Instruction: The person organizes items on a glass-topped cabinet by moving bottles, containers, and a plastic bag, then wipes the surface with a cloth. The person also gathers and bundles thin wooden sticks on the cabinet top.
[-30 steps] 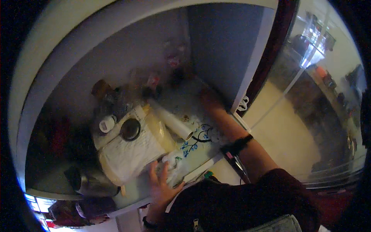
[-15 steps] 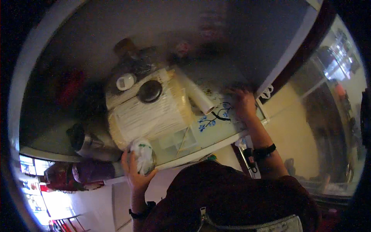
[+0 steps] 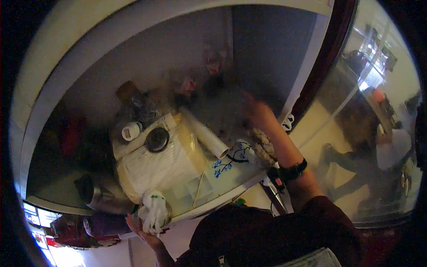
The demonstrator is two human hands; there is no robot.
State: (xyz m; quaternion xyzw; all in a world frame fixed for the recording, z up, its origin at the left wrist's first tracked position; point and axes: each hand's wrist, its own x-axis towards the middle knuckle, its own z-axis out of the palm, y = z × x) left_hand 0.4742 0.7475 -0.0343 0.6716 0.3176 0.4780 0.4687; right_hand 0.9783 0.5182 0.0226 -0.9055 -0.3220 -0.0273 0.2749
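Note:
My right hand (image 3: 259, 112) reaches deep into the dim cabinet, blurred, so its fingers do not show clearly. Below its forearm, a tan lumpy bundle (image 3: 265, 147) rests on the pale shelf (image 3: 231, 181) with its blue flower pattern. At the front edge, my left hand (image 3: 146, 232) has its fingers spread beside a crumpled white plastic bundle (image 3: 153, 210) with green marks, apparently touching its lower side. Behind that bundle lies a large plastic-wrapped pale pack (image 3: 171, 158), with a black round lid (image 3: 158, 139) and a white-topped round container (image 3: 131, 131) on or against it.
A pale roll (image 3: 209, 140) slants beside the pack. Near the front edge sit a clear plastic box (image 3: 198, 188) and a thin stick. A metal flask (image 3: 104, 196) lies at left. The cabinet's white frame (image 3: 297, 95) and a glass pane (image 3: 369, 133) stand right.
My right hand has moved farther back and left into the cabinet. The tan lumpy bundle now shows under its forearm. My left hand has shifted lower around the white bundle. The whole view has shifted.

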